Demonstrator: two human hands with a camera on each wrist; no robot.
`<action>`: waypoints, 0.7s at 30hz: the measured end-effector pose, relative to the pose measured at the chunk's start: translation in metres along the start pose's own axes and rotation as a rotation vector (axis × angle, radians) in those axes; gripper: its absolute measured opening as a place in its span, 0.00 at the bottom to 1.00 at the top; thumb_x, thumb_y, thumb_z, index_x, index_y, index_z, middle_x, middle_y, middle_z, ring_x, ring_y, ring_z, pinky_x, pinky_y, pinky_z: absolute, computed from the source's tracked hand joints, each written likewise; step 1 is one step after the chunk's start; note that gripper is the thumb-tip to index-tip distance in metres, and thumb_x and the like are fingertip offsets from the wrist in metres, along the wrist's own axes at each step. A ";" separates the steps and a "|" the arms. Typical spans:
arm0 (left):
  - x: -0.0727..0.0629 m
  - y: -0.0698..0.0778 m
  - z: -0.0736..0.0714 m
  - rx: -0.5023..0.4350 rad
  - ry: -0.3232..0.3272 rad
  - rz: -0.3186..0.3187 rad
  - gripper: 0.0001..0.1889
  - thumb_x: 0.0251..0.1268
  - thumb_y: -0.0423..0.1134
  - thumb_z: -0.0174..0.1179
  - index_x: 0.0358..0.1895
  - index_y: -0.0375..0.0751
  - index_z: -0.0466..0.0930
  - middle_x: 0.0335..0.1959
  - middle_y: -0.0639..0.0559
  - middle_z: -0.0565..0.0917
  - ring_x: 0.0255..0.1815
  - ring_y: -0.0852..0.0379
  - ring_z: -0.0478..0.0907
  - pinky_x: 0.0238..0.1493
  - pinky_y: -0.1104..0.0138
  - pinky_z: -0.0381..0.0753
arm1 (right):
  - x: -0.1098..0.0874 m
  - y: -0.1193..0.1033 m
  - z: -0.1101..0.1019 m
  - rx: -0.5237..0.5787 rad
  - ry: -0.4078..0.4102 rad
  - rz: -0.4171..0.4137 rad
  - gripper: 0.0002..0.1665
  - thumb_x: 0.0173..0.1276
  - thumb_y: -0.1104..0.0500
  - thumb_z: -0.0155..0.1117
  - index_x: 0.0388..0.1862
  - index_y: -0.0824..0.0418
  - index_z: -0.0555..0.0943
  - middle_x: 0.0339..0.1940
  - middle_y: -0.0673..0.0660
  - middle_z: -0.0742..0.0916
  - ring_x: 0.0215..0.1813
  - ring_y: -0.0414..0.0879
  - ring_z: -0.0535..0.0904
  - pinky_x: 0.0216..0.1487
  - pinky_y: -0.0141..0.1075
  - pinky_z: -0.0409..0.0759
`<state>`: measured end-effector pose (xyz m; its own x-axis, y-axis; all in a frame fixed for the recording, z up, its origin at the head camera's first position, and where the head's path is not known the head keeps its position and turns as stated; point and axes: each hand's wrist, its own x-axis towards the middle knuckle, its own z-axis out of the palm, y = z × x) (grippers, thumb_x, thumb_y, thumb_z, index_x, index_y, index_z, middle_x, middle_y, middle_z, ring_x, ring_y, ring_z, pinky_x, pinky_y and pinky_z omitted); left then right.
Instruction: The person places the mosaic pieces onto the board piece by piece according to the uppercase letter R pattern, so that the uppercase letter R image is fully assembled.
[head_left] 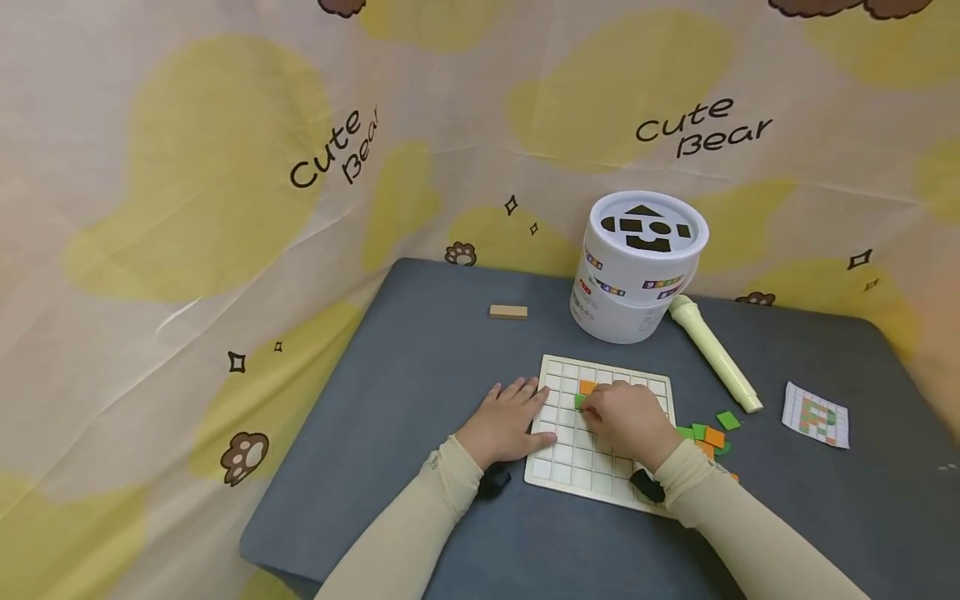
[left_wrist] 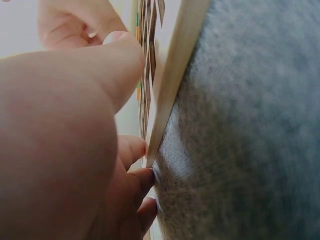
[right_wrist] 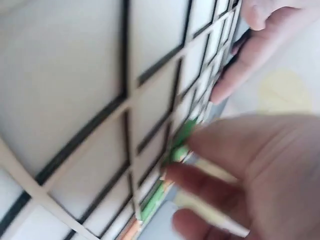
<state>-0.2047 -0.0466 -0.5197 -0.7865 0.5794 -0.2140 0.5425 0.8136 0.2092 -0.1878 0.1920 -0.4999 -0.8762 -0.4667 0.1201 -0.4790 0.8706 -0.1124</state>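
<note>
My left hand [head_left: 504,423] lies spread on the left edge of a wooden grid board [head_left: 553,473], thumb over its squares and fingertips at its rim. Over the upper middle of the board is my right hand [head_left: 632,421], fingers curled down. In the right wrist view its thumb and index finger pinch a green square tile [right_wrist: 186,131] at the grid. An orange tile [head_left: 587,387] sits in a square just beyond the right fingertips. More green and orange tiles show along the grid in the right wrist view, partly hidden by the fingers.
Loose green and orange tiles [head_left: 714,437] lie right of the board, partly behind the right wrist. A pattern card [head_left: 816,415] is farther right. Behind stand a white bucket [head_left: 636,275] with shape holes in its lid, a pale yellow stick [head_left: 716,354] and a small wooden block [head_left: 508,312].
</note>
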 end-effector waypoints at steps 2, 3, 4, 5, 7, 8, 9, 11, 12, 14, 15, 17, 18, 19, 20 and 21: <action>0.000 -0.001 0.000 -0.006 0.006 -0.003 0.45 0.79 0.71 0.49 0.89 0.52 0.51 0.88 0.51 0.52 0.88 0.50 0.46 0.84 0.47 0.48 | -0.001 -0.002 -0.002 -0.043 -0.016 0.007 0.04 0.68 0.60 0.78 0.40 0.54 0.94 0.39 0.50 0.91 0.38 0.50 0.85 0.35 0.48 0.86; 0.000 -0.001 0.001 -0.008 0.007 -0.005 0.45 0.79 0.71 0.49 0.89 0.52 0.51 0.88 0.51 0.52 0.88 0.50 0.46 0.84 0.47 0.47 | -0.001 -0.002 -0.003 -0.045 -0.029 0.005 0.04 0.68 0.60 0.78 0.40 0.53 0.94 0.39 0.50 0.91 0.38 0.51 0.84 0.35 0.47 0.86; 0.000 -0.001 0.001 -0.010 0.006 -0.007 0.45 0.79 0.71 0.49 0.89 0.52 0.51 0.88 0.51 0.52 0.88 0.50 0.46 0.84 0.47 0.47 | -0.001 -0.002 -0.004 -0.037 -0.041 -0.006 0.04 0.69 0.60 0.77 0.41 0.54 0.94 0.39 0.51 0.90 0.38 0.51 0.84 0.35 0.47 0.86; 0.000 -0.001 0.001 -0.013 0.008 -0.008 0.45 0.79 0.71 0.49 0.89 0.52 0.51 0.88 0.51 0.52 0.88 0.50 0.46 0.84 0.46 0.47 | -0.002 -0.002 -0.006 -0.011 -0.060 -0.017 0.05 0.69 0.60 0.76 0.43 0.55 0.94 0.41 0.52 0.90 0.40 0.52 0.85 0.37 0.48 0.87; -0.001 -0.002 0.001 -0.018 0.013 -0.009 0.45 0.79 0.70 0.50 0.89 0.51 0.53 0.88 0.50 0.53 0.88 0.49 0.47 0.83 0.46 0.48 | -0.005 -0.001 -0.010 0.087 -0.113 -0.024 0.10 0.73 0.59 0.73 0.51 0.57 0.92 0.48 0.53 0.90 0.47 0.53 0.87 0.45 0.50 0.88; -0.001 -0.002 0.002 -0.017 0.014 -0.007 0.45 0.79 0.70 0.50 0.89 0.51 0.53 0.88 0.50 0.53 0.88 0.49 0.47 0.83 0.46 0.48 | -0.008 0.000 -0.013 0.144 -0.140 -0.013 0.13 0.75 0.59 0.71 0.56 0.57 0.91 0.51 0.54 0.90 0.51 0.52 0.87 0.49 0.51 0.87; -0.002 -0.002 0.001 -0.015 0.015 -0.005 0.44 0.79 0.70 0.50 0.88 0.51 0.53 0.88 0.50 0.53 0.88 0.49 0.47 0.83 0.46 0.48 | -0.011 0.002 -0.016 0.202 -0.162 0.005 0.16 0.76 0.59 0.70 0.60 0.58 0.90 0.54 0.54 0.90 0.52 0.52 0.87 0.51 0.52 0.87; -0.002 -0.001 0.001 -0.014 0.019 0.003 0.44 0.80 0.69 0.51 0.88 0.50 0.54 0.88 0.49 0.54 0.88 0.49 0.48 0.83 0.46 0.49 | -0.022 0.008 -0.025 0.292 -0.172 0.063 0.19 0.79 0.58 0.67 0.66 0.56 0.87 0.60 0.54 0.89 0.54 0.50 0.86 0.54 0.53 0.85; -0.002 0.000 0.000 -0.014 0.022 0.008 0.44 0.79 0.69 0.51 0.88 0.49 0.54 0.87 0.49 0.54 0.88 0.49 0.48 0.83 0.46 0.49 | -0.028 0.013 -0.030 0.320 -0.163 0.096 0.20 0.80 0.58 0.66 0.68 0.55 0.86 0.61 0.54 0.88 0.53 0.49 0.86 0.53 0.52 0.85; -0.003 0.000 -0.001 -0.015 0.027 0.014 0.44 0.79 0.69 0.51 0.88 0.49 0.54 0.88 0.49 0.54 0.88 0.48 0.48 0.83 0.46 0.49 | -0.042 0.022 -0.040 0.332 -0.125 0.158 0.20 0.81 0.57 0.66 0.68 0.54 0.86 0.61 0.54 0.88 0.48 0.45 0.84 0.48 0.50 0.84; -0.004 0.001 -0.002 -0.016 0.026 0.016 0.44 0.80 0.69 0.51 0.88 0.49 0.54 0.88 0.49 0.54 0.88 0.48 0.48 0.83 0.46 0.49 | -0.049 0.028 -0.044 0.330 -0.107 0.185 0.19 0.80 0.57 0.66 0.67 0.55 0.86 0.58 0.53 0.88 0.45 0.44 0.82 0.45 0.48 0.82; -0.004 0.000 -0.002 -0.020 0.029 0.019 0.44 0.80 0.69 0.52 0.88 0.49 0.54 0.88 0.49 0.54 0.88 0.48 0.48 0.83 0.45 0.49 | -0.064 0.040 -0.052 0.317 -0.082 0.257 0.20 0.81 0.56 0.66 0.67 0.57 0.85 0.55 0.54 0.88 0.41 0.43 0.80 0.39 0.45 0.80; -0.004 0.001 -0.002 -0.022 0.030 0.020 0.44 0.80 0.68 0.52 0.88 0.49 0.54 0.88 0.49 0.54 0.88 0.48 0.48 0.83 0.45 0.49 | -0.072 0.048 -0.055 0.317 -0.081 0.299 0.21 0.81 0.56 0.66 0.68 0.58 0.85 0.52 0.55 0.88 0.38 0.44 0.80 0.36 0.44 0.79; -0.004 0.000 -0.002 -0.021 0.027 0.019 0.44 0.80 0.68 0.52 0.88 0.49 0.54 0.88 0.49 0.53 0.88 0.48 0.47 0.83 0.46 0.49 | -0.080 0.056 -0.057 0.307 -0.077 0.342 0.21 0.81 0.56 0.65 0.68 0.60 0.84 0.51 0.57 0.88 0.36 0.45 0.80 0.33 0.44 0.78; -0.003 0.000 -0.002 -0.020 0.025 0.019 0.44 0.80 0.68 0.52 0.88 0.49 0.54 0.88 0.49 0.53 0.88 0.48 0.47 0.83 0.46 0.48 | -0.088 0.065 -0.058 0.293 -0.078 0.387 0.22 0.81 0.56 0.65 0.68 0.62 0.84 0.50 0.60 0.88 0.36 0.48 0.81 0.32 0.45 0.78; -0.003 0.000 -0.001 -0.022 0.023 0.017 0.44 0.80 0.68 0.53 0.88 0.49 0.54 0.88 0.49 0.53 0.88 0.48 0.47 0.83 0.46 0.48 | -0.096 0.074 -0.059 0.280 -0.082 0.435 0.23 0.81 0.55 0.64 0.68 0.64 0.83 0.49 0.62 0.89 0.36 0.51 0.83 0.31 0.45 0.79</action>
<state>-0.2028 -0.0486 -0.5178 -0.7839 0.5916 -0.1886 0.5493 0.8023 0.2336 -0.1363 0.3099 -0.4611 -0.9932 -0.0913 -0.0726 -0.0554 0.9169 -0.3953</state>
